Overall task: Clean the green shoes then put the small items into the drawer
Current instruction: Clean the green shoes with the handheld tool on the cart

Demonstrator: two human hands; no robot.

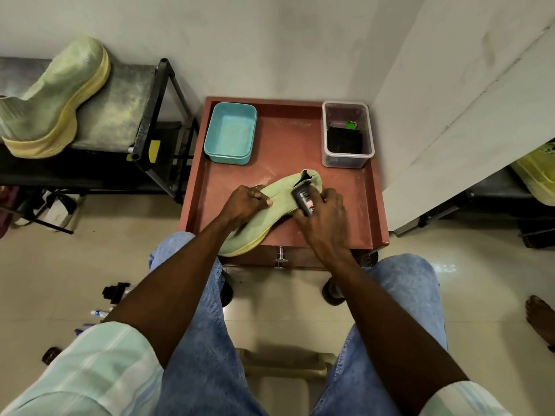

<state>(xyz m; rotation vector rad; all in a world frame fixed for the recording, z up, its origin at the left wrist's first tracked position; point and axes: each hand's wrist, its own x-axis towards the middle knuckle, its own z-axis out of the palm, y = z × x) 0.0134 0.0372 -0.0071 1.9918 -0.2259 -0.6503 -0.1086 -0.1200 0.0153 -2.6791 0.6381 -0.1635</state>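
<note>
At the centre of the frame, the pale green knit shoe point(270, 205) lies on the reddish-brown tabletop point(288, 139). The left hand point(246, 202) pinches its upper while the right hand point(322, 210) grips a small dark brush-like cleaner point(303, 199) against the collar. Best, I'd say, to keep the fabric taut and stroke lightly.

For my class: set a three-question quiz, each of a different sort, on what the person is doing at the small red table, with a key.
1. True or false: the right hand holds a dark applicator against the green shoe on the red table.
2. Multiple choice: where is the second green shoe? A) in the blue tub; B) on the black rack, left of the table; C) in the clear container.
3. Fill in: the left hand grips the ____.

Key: 1 true; 2 B; 3 green shoe.
</note>
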